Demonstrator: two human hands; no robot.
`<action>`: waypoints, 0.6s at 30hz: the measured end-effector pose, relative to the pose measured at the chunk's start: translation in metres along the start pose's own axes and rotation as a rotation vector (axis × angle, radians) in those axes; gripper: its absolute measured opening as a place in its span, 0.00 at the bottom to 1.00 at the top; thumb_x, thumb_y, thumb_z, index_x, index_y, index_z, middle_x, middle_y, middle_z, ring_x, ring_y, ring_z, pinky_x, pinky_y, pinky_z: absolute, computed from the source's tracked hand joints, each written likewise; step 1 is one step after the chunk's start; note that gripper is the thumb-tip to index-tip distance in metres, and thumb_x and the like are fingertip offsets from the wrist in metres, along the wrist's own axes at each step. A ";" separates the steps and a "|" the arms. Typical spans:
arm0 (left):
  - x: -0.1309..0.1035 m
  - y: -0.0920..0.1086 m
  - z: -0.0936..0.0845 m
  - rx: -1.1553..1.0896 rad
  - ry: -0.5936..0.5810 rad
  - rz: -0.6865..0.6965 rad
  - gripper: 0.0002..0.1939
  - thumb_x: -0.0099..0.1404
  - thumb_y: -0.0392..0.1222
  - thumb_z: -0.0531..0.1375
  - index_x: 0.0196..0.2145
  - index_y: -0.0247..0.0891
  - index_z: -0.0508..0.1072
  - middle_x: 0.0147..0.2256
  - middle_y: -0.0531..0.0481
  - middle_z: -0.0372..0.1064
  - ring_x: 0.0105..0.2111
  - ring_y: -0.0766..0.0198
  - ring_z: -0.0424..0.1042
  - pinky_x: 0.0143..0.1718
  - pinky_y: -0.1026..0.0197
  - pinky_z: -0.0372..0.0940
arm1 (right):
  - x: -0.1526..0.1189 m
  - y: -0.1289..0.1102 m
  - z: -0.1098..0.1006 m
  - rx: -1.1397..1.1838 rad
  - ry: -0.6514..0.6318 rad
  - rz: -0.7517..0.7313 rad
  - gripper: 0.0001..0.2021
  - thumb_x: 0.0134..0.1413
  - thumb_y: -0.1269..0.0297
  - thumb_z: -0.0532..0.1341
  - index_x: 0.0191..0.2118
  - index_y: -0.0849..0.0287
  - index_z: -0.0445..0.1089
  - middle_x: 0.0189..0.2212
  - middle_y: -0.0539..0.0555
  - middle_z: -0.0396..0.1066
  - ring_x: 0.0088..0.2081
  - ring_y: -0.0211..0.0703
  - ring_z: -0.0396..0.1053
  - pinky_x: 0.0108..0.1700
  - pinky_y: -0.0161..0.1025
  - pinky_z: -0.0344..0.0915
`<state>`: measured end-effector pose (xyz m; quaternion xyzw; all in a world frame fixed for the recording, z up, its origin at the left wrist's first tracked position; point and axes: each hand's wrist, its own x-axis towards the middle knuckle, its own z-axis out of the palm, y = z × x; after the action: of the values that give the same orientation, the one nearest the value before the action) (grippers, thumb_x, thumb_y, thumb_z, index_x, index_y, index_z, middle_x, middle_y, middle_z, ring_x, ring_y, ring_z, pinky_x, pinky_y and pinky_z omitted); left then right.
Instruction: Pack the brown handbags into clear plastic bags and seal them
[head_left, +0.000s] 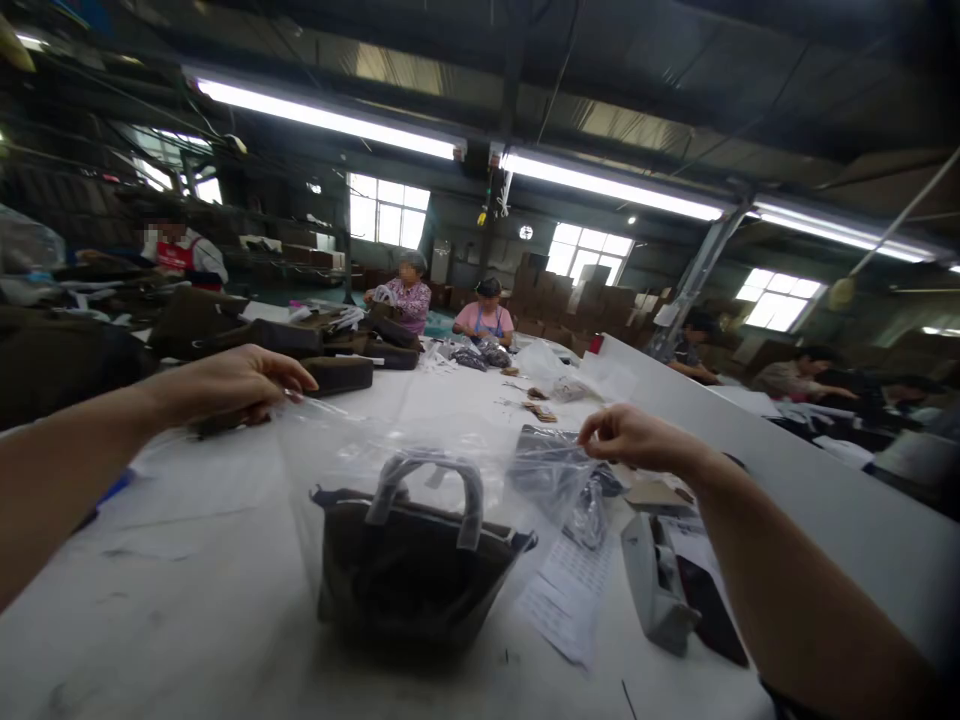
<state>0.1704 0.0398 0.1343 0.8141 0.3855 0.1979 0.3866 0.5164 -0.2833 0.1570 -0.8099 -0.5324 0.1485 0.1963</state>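
Observation:
A dark handbag (405,570) with its wrapped handles raised stands upright on the white table (217,610), inside a clear plastic bag (300,510). My left hand (240,385) pinches the plastic bag's upper left corner. At the upper right corner, my right hand (630,437) is closed on the same plastic. The bag's mouth is stretched wide between both hands, above the handbag's handles. Seen through the film, the handbag looks slightly blurred.
Right of the handbag lie printed sheets (566,600), a grey tape dispenser (656,585) and a dark phone-like slab (709,610). Dark bags (262,340) are piled at the far left. A white partition (750,440) runs along the right; several people work beyond.

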 end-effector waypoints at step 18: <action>-0.014 -0.152 0.088 -0.727 -0.077 -0.003 0.38 0.36 0.56 0.71 0.46 0.40 0.71 0.55 0.43 0.62 0.56 0.47 0.58 0.56 0.52 0.57 | 0.002 0.058 0.218 1.088 0.495 0.063 0.17 0.43 0.51 0.65 0.36 0.57 0.73 0.46 0.59 0.71 0.52 0.52 0.65 0.57 0.50 0.56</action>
<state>0.1445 0.0485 -0.0398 0.6299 0.2763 0.2908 0.6650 0.4660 -0.2675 -0.0627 -0.6190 -0.2939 0.2126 0.6966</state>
